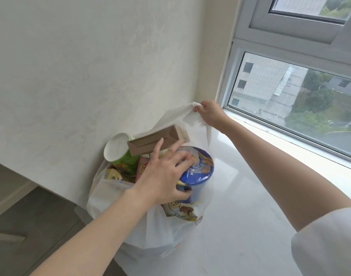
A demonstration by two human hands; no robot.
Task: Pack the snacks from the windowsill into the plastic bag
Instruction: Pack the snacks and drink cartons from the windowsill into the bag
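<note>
The white plastic bag (142,222) is standing at the wall end of the windowsill (250,196), its mouth gaping and its load rising above the rim. The right hand (210,114) is pinching the far handle (192,112) of the bag and lifting it taut. The left hand (166,176) is resting with fingers spread on the lid of the blue round tub (196,170), the thumb against its side; it is not closing round anything.

The brown carton (156,140) is lying tilted across the top of the load, touching the green snack canister (122,154), and it is looking unsettled. The film is thin and soft, so it is likely to stretch or tear at carton corners. The tub and canister appear rigid and light; the flat packets (180,210) appear crushable. Recommended hold: both handles together, with one palm supporting the base.
</note>
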